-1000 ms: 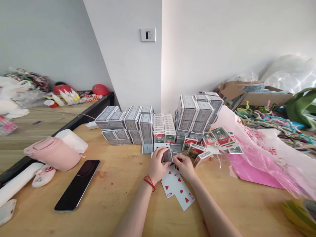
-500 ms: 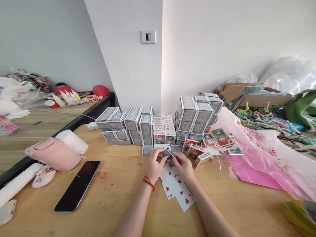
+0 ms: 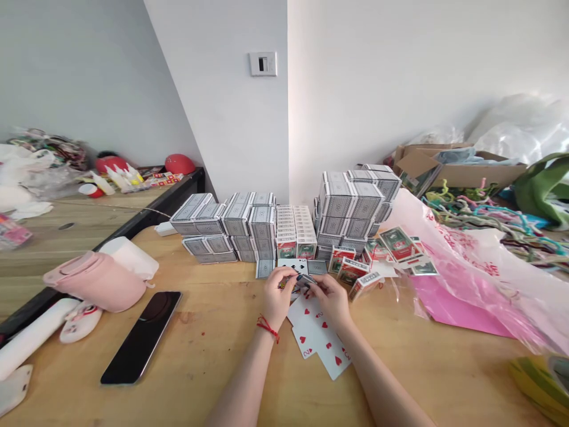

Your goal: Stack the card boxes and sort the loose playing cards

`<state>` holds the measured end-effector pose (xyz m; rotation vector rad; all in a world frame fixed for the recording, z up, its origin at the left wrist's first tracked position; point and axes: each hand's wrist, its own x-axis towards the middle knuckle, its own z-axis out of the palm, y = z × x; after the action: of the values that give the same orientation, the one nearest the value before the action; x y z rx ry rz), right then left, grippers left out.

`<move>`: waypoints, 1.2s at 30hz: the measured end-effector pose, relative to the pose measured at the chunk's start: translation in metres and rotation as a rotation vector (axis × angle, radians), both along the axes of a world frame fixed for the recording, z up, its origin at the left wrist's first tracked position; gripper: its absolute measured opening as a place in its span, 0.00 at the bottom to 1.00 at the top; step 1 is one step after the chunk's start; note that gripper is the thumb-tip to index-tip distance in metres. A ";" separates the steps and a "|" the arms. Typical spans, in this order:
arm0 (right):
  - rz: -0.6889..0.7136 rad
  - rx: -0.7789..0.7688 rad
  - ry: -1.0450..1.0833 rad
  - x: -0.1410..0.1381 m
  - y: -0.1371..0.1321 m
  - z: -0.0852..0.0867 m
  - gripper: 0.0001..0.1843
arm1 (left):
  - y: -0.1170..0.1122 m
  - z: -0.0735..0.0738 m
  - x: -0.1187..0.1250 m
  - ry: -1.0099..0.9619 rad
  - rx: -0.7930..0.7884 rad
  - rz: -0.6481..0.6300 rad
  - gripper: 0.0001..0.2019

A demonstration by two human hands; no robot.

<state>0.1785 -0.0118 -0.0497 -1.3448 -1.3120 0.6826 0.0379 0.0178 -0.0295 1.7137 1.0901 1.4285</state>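
Observation:
My left hand (image 3: 278, 299) and my right hand (image 3: 331, 301) meet near the middle of the table, fingers pinched. Between their fingertips is a small playing card (image 3: 307, 279), seen nearly edge-on and partly covered by the fingers. Heart cards (image 3: 329, 351) lie face up and overlapping under and in front of my right hand. Just beyond the fingers is a face-up card with black pips (image 3: 288, 264), flanked by grey-backed cards (image 3: 265, 268). A red cord circles my left wrist.
Grey-patterned card packs (image 3: 240, 219) are stacked against the wall, with red-and-green card boxes (image 3: 353, 270) at right. A black phone (image 3: 141, 338) and a pink cup (image 3: 95, 281) lie left. Pink plastic wrapping (image 3: 457, 302) and yellow tape (image 3: 540, 385) are at right.
The card between my fingers has tilted to a thinner edge-on view, and more of the black-pip card behind shows. My hands stay in nearly the same place. The camera has shifted slightly.

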 end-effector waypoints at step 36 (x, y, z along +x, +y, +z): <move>-0.028 -0.159 0.278 -0.017 -0.005 0.013 0.20 | -0.018 0.001 0.021 0.065 -0.252 -0.117 0.16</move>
<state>0.1617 -0.0169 -0.0363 -1.3367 -1.0318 0.9352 0.0588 -0.0003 -0.0287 1.6227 1.1333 1.1192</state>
